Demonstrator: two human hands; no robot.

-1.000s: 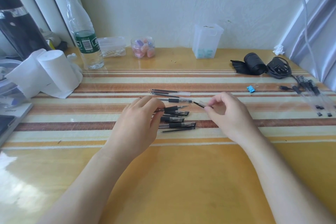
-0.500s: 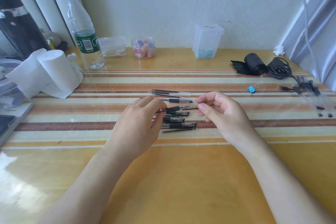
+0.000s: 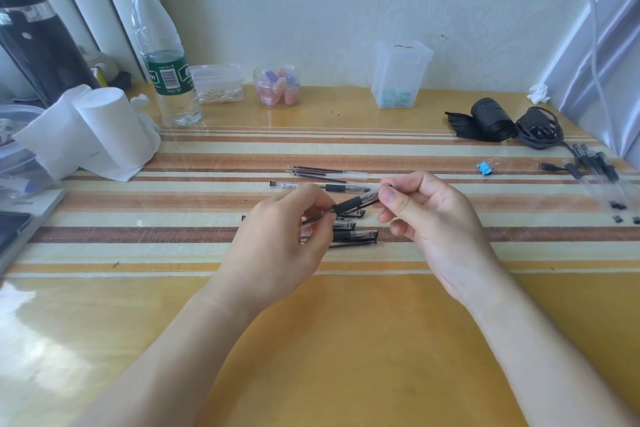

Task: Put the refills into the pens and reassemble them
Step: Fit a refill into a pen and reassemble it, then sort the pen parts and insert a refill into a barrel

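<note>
**Pen pinched between both hands, above the parts pile**

Hidden or unclear first:
- The pen (image 3: 349, 205) shows only its black grip and a bit of clear barrel. Its back end runs behind the left hand (image 3: 277, 243) and its front end goes under the right thumb.
- Can't tell whether the tip piece is on. A dark line inside the barrel is probably a refill, but the view is too small to be sure.
- The parts pile (image 3: 355, 236) is partly covered by the left fingers. It holds black grips and clear barrels, and I can't get a count.
- The clear barrels wash out against the striped table (image 3: 346, 340).
- The pens at far right (image 3: 604, 168) are cut off by the frame edge and blurred.

Hands:
- The left hand pinches the barrel just behind the grip, fingers curled round it.
- The right hand (image 3: 436, 218) pinches the front end between thumb and forefinger, other fingers loosely curled.
- The pen bridges the two hands, tilted up toward the right and held off the table.

Layout:
- The pile sits directly under the held pen, between the hands.
- One loose refill (image 3: 351, 245) lies along the pile's near edge.
- A whole pen (image 3: 341, 188) lies just beyond the hands.
- Spare refills (image 3: 318, 170) lie side by side behind it.
- A blue clip (image 3: 485, 168) sits to the right, well apart from the pile.
</note>
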